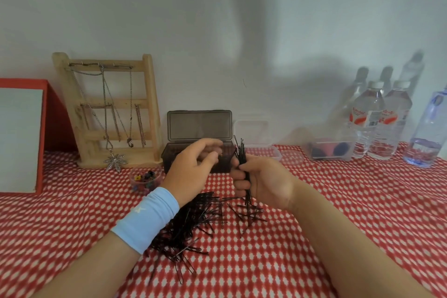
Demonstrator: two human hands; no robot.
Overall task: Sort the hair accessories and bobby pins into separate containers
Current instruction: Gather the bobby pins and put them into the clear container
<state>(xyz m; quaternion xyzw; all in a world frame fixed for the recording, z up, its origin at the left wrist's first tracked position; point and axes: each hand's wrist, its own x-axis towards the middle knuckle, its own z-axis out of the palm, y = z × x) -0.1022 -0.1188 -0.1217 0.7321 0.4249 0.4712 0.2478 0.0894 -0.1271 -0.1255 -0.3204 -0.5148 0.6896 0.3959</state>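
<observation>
The red surface [326, 201] holds a big pile of bobby pins [193, 220] in front of the open dark box [198, 150]. The right hand [263, 181] has its fingers [239, 174] tight round a bunch [242, 152]. The left hand [191, 169] is loose and empty. I think this is the gathering step. Next, the bunch should go in the box.

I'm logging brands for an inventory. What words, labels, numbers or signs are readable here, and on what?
No text is legible.
Water bottle labels: red-and-white print, lettering too blurred to read.
Blue wristband: small white mark, too blurred to tell.
</observation>
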